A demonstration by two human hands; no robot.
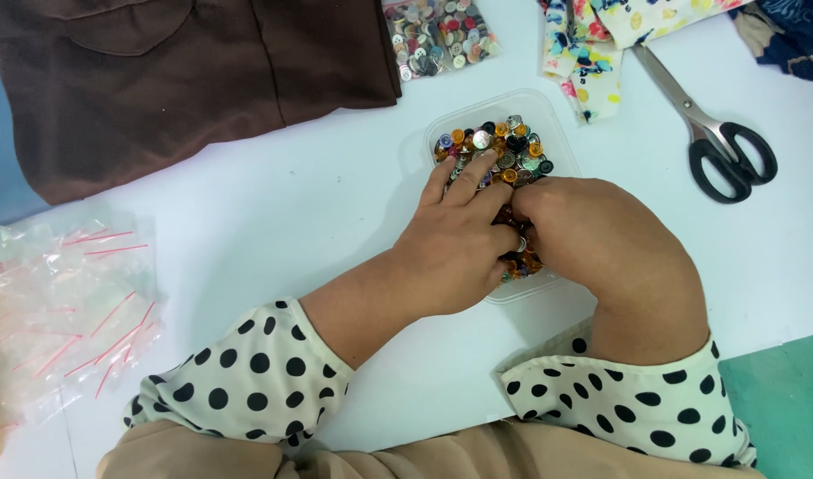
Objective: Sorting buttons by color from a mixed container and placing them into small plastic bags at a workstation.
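A clear plastic tub full of several mixed buttons sits in the middle of the white table. My left hand lies flat over the tub, fingers spread and resting on the buttons. My right hand is curled over the near end of the tub, knuckles up, its fingertips buried among the buttons beside my left hand. What the right fingers pinch is hidden. Both wrists wear white sleeves with black dots.
A brown garment lies at the back left. A clear bag of buttons and flowered fabric lie at the back, with black-handled scissors on the right. A pile of small zip bags sits at the left.
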